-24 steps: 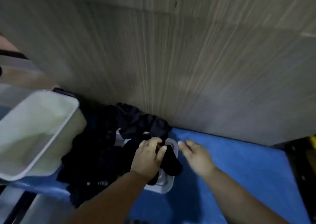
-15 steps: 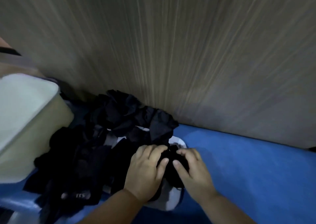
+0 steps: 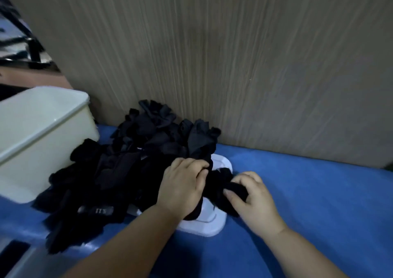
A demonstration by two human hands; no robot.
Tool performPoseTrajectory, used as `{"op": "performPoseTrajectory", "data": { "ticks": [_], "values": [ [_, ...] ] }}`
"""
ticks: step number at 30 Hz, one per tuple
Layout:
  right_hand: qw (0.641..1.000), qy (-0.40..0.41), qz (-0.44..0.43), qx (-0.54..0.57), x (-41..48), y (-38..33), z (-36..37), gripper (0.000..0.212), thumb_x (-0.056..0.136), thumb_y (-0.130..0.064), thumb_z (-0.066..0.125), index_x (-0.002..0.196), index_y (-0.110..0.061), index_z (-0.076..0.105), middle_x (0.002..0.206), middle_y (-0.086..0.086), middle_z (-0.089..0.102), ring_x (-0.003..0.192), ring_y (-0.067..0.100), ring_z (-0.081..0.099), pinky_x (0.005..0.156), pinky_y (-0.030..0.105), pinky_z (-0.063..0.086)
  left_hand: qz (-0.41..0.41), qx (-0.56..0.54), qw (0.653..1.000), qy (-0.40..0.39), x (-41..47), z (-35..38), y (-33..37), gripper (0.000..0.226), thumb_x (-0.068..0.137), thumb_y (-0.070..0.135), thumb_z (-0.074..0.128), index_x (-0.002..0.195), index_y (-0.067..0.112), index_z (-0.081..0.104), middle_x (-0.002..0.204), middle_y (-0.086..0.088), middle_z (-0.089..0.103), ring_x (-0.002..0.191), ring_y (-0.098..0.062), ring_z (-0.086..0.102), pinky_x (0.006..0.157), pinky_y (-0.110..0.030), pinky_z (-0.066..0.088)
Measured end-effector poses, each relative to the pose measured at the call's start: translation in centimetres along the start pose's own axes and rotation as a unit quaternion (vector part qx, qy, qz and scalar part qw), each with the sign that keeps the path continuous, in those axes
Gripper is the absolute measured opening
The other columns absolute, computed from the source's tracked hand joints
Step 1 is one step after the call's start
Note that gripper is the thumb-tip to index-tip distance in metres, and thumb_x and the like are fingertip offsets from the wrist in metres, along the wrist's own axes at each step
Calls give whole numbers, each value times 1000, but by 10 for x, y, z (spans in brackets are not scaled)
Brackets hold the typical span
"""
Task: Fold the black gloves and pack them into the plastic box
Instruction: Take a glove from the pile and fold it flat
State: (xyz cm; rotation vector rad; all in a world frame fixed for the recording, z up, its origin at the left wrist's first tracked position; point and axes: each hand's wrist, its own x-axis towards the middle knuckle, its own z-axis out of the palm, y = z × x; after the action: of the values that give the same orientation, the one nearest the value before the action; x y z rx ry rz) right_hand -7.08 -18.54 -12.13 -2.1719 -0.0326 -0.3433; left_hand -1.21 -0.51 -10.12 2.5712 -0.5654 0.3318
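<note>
Only one marking can be read. It sits on a greyish band across a black glove, at the near left edge of the pile of black gloves on the blue worktop. The pale capital letters look like "ITS". The first letter is blurred and could equally be a T. The letters run left to right, upright to the camera, at the band's right end. The band's left end is too smeared to read.
</note>
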Motion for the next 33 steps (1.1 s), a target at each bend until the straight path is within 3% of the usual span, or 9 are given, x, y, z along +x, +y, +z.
{"op": "performPoseTrajectory", "data": {
  "ticks": [3,6,9,11,15,17,24,29,33],
  "values": [
    [999,34,13,-26,-22,-5,-16,28,80,-20,73,75,-36,50,91,-7,52,94,-7,48,79,4,34,37,35,998,28,-4,-8,11,29,91,42,43,104,30,67,96,15,66,97,-15,56,81,-30,39],
    [997,64,28,-31,-44,-15,-28,24,82,-18,72,76,-31,53,91,-6,52,92,-5,49,77,4,34,80,28,996,31,-16,-18,37,35,93,46,37,104,31,66,95,15,65,99,-13,51,85,-28,29],
    [995,91,32,-25,-63,-28,-39,24,83,-14,71,76,-29,54,90,-6,52,89,-5,49,75,3,34,60,-73,995,-18,-34,-20,63,35,94,45,40,111,28,66,101,13,66,101,-11,50,90,-29,38],
    [994,103,21,-29,-73,-38,-46,25,83,-13,71,77,-30,53,90,-6,51,89,-6,49,75,3,34,41,-154,986,-48,-47,-21,74,29,95,40,46,109,27,67,96,12,66,95,-10,56,86,-30,46],
    [992,120,18,-29,-92,-52,-59,23,85,-14,69,79,-29,53,91,-5,50,88,-7,49,74,4,35,13,-234,970,-70,-75,-26,88,21,96,31,53,110,24,68,96,12,59,88,0,53,77,-6,38],
    [992,123,25,-28,-100,-57,-63,19,86,-16,67,81,-28,54,92,-5,52,89,-6,49,73,4,35,11,-257,964,-68,-86,-31,93,21,96,31,54,111,25,68,98,12,57,89,4,51,76,-1,34],
    [991,124,43,-22,-107,-74,-65,17,90,-17,61,81,-27,50,91,-6,55,86,0,50,68,10,34,9,-351,935,-49,-97,-43,100,17,90,24,64,107,27,70,98,15,56,82,3,53,75,-2,36],
    [990,121,66,21,-105,-77,-61,17,90,-14,61,80,-22,50,80,-5,57,70,3,51,60,13,37,28,-351,930,-100,-85,-39,96,23,88,26,66,110,32,67,96,14,56,86,1,53,77,-5,39],
    [988,86,76,104,-99,-66,-66,16,83,-1,58,84,-16,54,73,-5,57,67,7,51,66,25,44,36,-341,935,-95,-68,-26,96,15,86,20,68,93,32,68,88,13,55,79,3,51,72,-6,39]
  ]
}}
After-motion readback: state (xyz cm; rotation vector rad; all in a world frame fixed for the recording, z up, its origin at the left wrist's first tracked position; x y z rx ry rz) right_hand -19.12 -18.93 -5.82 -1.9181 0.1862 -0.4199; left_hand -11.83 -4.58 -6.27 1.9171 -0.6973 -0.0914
